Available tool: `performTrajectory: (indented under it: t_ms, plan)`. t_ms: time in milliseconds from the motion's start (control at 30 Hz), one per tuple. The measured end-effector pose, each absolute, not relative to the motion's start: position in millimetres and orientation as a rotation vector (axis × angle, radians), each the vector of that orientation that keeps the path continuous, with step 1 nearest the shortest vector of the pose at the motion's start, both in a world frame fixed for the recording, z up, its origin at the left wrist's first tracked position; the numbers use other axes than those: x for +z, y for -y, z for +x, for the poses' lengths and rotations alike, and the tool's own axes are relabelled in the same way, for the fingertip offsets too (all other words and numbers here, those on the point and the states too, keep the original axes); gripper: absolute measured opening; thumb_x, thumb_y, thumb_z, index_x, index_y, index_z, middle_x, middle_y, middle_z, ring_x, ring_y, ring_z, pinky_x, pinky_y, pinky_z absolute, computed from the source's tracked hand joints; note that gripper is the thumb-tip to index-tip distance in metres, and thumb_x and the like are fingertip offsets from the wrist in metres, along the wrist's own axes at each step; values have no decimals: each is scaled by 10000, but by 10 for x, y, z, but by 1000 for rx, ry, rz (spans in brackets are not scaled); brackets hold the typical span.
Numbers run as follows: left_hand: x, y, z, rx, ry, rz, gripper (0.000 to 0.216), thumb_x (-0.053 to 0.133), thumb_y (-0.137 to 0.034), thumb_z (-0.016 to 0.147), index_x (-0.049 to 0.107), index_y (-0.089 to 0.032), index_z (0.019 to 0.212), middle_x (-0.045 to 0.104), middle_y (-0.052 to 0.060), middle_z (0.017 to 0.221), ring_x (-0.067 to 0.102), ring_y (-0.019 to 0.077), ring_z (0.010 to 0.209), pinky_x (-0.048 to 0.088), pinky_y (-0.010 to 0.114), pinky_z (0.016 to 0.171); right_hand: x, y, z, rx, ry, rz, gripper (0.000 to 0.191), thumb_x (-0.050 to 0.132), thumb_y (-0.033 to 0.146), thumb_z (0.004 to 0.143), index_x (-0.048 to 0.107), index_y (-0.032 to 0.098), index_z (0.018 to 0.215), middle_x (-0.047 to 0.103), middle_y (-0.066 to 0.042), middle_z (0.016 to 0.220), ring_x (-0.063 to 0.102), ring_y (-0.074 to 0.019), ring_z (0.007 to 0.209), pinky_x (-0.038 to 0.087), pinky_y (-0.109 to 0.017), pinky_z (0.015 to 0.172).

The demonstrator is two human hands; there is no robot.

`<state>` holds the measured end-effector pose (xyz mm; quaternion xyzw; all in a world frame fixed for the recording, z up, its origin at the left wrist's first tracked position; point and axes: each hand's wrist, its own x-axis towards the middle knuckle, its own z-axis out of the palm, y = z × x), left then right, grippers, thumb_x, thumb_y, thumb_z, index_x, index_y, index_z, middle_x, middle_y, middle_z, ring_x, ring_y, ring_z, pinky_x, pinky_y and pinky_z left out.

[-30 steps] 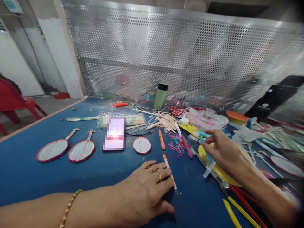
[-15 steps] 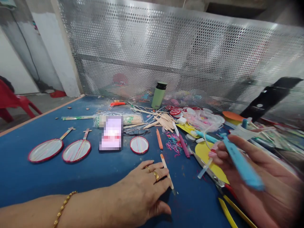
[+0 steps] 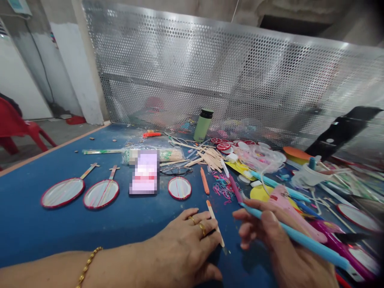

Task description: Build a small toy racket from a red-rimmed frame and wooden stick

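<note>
My left hand [image 3: 192, 244] lies flat on the table, fingers stretched out, with gold rings on it. Its fingertips rest on a wooden craft stick [image 3: 211, 210] whose far end is coloured orange; part of the stick is hidden under them. My right hand [image 3: 279, 236] grips a light blue marker [image 3: 312, 242] like a pen, its tip pointing left, above the table and apart from the stick. An orange marker [image 3: 204, 181] lies just beyond the stick. Near the right hand are a purple marker [image 3: 235, 188] and a pink glue gun [image 3: 288, 210].
Two small rackets with red rims [image 3: 101, 194] lie at left, near a phone [image 3: 144, 172]. A red-rimmed disc [image 3: 179, 188] lies mid-table. Behind are loose craft sticks [image 3: 213, 157], a green bottle [image 3: 204, 125] and a perforated metal panel [image 3: 180, 60]. Coloured rubber bands [image 3: 222, 188] lie in a pile.
My right hand has moved left and down toward the left hand, turning the blue marker so its tip points left. The glue gun now shows behind it. My left hand stays on the stick.
</note>
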<state>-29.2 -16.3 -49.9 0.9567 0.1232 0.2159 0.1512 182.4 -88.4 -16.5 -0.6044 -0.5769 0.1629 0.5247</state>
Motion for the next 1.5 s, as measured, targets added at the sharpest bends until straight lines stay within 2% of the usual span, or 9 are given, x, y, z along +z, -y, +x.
performTrajectory:
  t_ms: [100, 233, 267, 367, 433, 500, 633, 933, 1500]
  plan:
    - [-530, 158, -280, 614, -376, 2764, 569, 517, -552, 987, 489, -157, 1396, 552, 137, 1439, 432, 290, 1404, 300, 459, 1180, -188, 855, 1821, 294, 1531, -1550, 303, 539, 466, 968, 738, 247, 1036, 720, -12, 710, 667, -147, 538, 589, -219, 520]
    - [-527, 158, -270, 626, -366, 2775, 576, 501, -565, 989, 505, -138, 1377, 567, 156, 1415, 457, 296, 1383, 311, 474, 1173, -196, 808, 1799, 81, 1658, -1523, 265, 575, 429, 927, 776, 271, 858, 774, -13, 867, 752, -177, 797, 605, -195, 730]
    - [-513, 160, -271, 623, -365, 2775, 565, 507, -556, 989, 510, -138, 1370, 571, 160, 1408, 463, 296, 1378, 313, 475, 1173, -196, 801, 1792, 62, 1629, -1535, 250, 592, 425, 910, 771, 269, 835, 776, -12, 881, 754, -181, 813, 602, -188, 733]
    - [-462, 168, -277, 610, -360, 2766, 537, 528, -528, 988, 516, -141, 1360, 576, 158, 1398, 457, 289, 1383, 323, 460, 1170, -198, 798, 1771, 138, 1469, -1584, 206, 689, 444, 838, 757, 251, 815, 757, -8, 779, 727, -169, 654, 594, -177, 586]
    - [-443, 172, -281, 614, -365, 2757, 522, 529, -519, 991, 520, -146, 1355, 584, 149, 1385, 457, 281, 1383, 325, 450, 1169, -205, 811, 1765, 258, 1399, -1583, 242, 733, 469, 800, 769, 238, 863, 750, -9, 735, 700, -165, 566, 586, -189, 519]
    - [-448, 174, -281, 617, -375, 2754, 511, 533, -514, 991, 527, -149, 1347, 597, 142, 1365, 466, 277, 1374, 321, 446, 1172, -220, 829, 1768, 368, 1378, -1589, 304, 718, 491, 811, 783, 225, 942, 747, -17, 691, 723, -184, 584, 599, -201, 539]
    - [-484, 175, -284, 639, -370, 2757, 515, 550, -513, 981, 534, -140, 1335, 606, 142, 1351, 476, 281, 1364, 324, 450, 1170, -259, 841, 1775, 425, 1388, -1627, 343, 639, 504, 873, 781, 216, 994, 734, -25, 641, 773, -228, 776, 616, -214, 645]
    - [-493, 171, -291, 645, -384, 2757, 512, 579, -518, 963, 559, -132, 1300, 585, 141, 1386, 450, 302, 1383, 339, 454, 1158, -297, 704, 1670, 254, 1523, -1617, 243, 632, 431, 895, 758, 228, 847, 700, 18, 656, 644, -130, 538, 504, -193, 498]
    - [-512, 173, -285, 699, -361, 2818, 562, 521, -553, 978, 580, -86, 1286, 602, 165, 1360, 480, 309, 1353, 355, 453, 1150, -279, 668, 1664, 246, 1545, -1635, 225, 638, 417, 882, 775, 239, 867, 734, 21, 724, 656, -111, 539, 495, -169, 486]
